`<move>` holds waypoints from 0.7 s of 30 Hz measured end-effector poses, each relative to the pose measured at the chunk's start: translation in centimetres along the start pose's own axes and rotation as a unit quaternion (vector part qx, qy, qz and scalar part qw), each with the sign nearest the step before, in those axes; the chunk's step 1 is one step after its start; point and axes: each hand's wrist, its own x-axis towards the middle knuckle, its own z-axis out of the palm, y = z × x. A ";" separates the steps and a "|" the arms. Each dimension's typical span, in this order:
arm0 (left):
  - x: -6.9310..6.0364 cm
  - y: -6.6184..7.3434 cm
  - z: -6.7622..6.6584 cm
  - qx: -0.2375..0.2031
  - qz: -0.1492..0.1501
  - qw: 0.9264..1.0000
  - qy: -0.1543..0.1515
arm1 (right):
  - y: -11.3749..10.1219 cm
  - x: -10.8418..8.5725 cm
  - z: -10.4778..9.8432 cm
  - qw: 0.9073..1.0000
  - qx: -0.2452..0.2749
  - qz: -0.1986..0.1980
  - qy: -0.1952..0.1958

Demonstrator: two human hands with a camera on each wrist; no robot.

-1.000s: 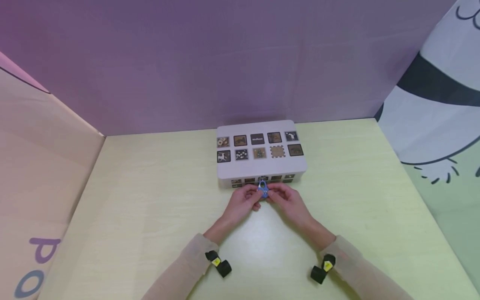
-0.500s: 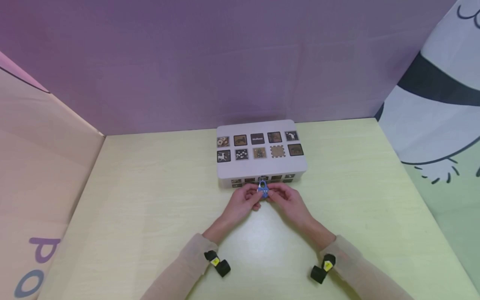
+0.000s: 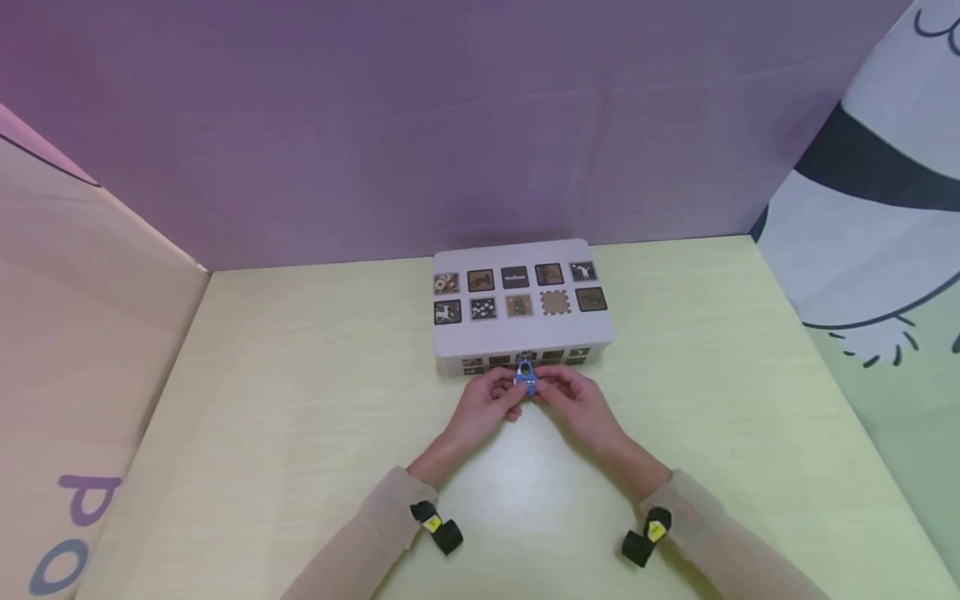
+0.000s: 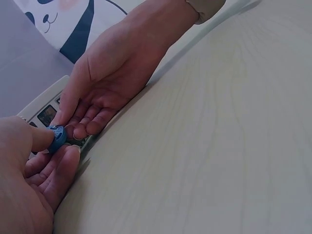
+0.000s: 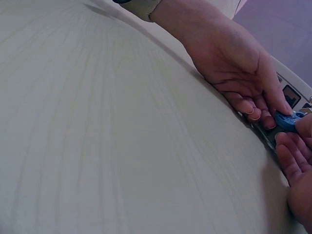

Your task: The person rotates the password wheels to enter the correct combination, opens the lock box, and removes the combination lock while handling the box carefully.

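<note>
A small blue combination padlock [image 3: 527, 382] is at the front of a white box [image 3: 517, 337] printed with small square pictures. Its shackle points up toward the clasp on the box's front side; whether it passes through the clasp is too small to tell. The left hand [image 3: 482, 410] pinches the padlock's left side between thumb and fingers, and the right hand [image 3: 581, 410] pinches its right side. In the left wrist view the blue padlock [image 4: 58, 138] shows between both thumbs. The right wrist view has the padlock [image 5: 288, 121] at its right edge, partly covered by fingers.
The box stands on a pale wooden table [image 3: 315, 400], near a purple backdrop [image 3: 390, 133]. Printed panels flank the table, a pale one [image 3: 82, 308] at left and one with a cartoon figure [image 3: 885, 217] at right. Each sleeve carries a black wrist camera.
Both hands stay on the padlock in nearly the same place. The box has not moved, and only very slight shifts of the fingers and padlock show.
</note>
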 end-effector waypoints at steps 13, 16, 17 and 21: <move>-0.1 0.1 0.1 0.000 -0.001 1.000 0.007 | 0.0 0.1 0.0 1.000 -0.007 0.009 0.006; -0.1 0.1 0.0 0.001 0.003 1.000 0.005 | 0.0 0.1 0.0 1.000 -0.007 0.006 0.006; -0.1 0.1 0.0 0.001 0.003 1.000 0.004 | 0.0 0.1 0.0 1.000 -0.008 0.005 0.006; -0.1 0.1 0.0 -0.003 0.000 1.000 -0.001 | 0.0 0.0 0.0 1.000 -0.011 0.006 0.007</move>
